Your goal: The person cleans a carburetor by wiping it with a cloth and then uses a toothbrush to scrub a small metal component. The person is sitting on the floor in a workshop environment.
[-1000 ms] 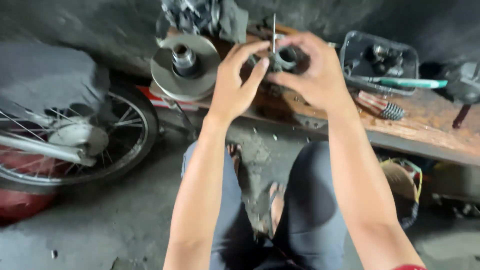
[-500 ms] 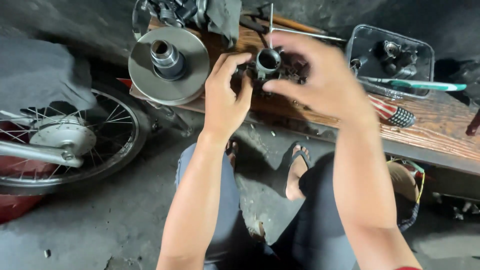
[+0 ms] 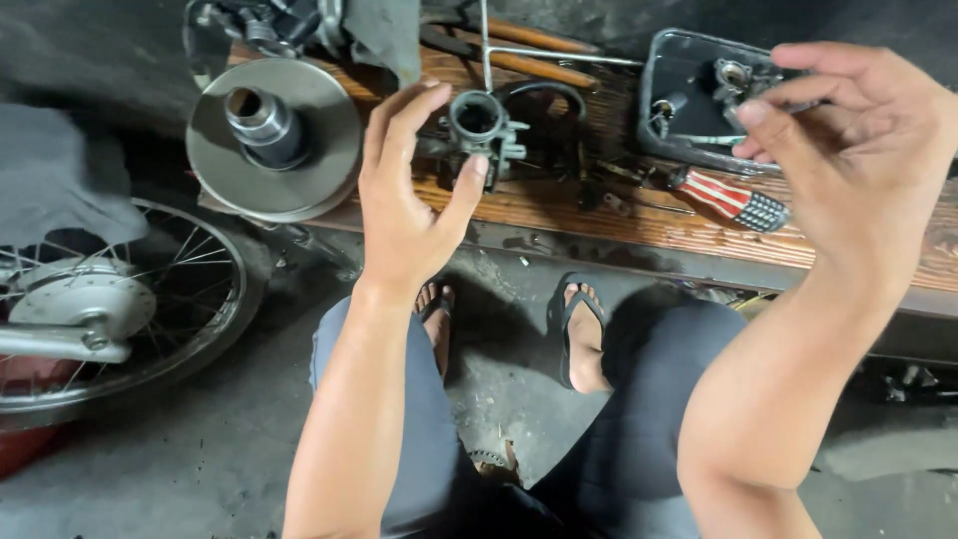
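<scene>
The left hand (image 3: 409,200) stands upright over the edge of a wooden plank (image 3: 619,215), its thumb and fingers curled around a small grey metal engine part (image 3: 479,130) with a round open mouth on top; the thumb tip presses the part's near side, so the hand grips it loosely rather than in a fist; the part sits on the plank, just in front of a black rubber ring (image 3: 544,110). The right hand (image 3: 848,150) is raised to the right, above a black plastic tray (image 3: 664,95), with thumb and forefinger pinched together; it may hold something tiny, but the view is too poor to tell. A screwdriver with a striped handle (image 3: 733,200) lies on the plank just below that hand. To the left of the part rests a round metal pulley disc (image 3: 274,140) with a hub in its middle; a spoked wheel (image 3: 110,299) lies on the floor beyond it; two sandalled feet (image 3: 579,329) rest on the concrete below.
</scene>
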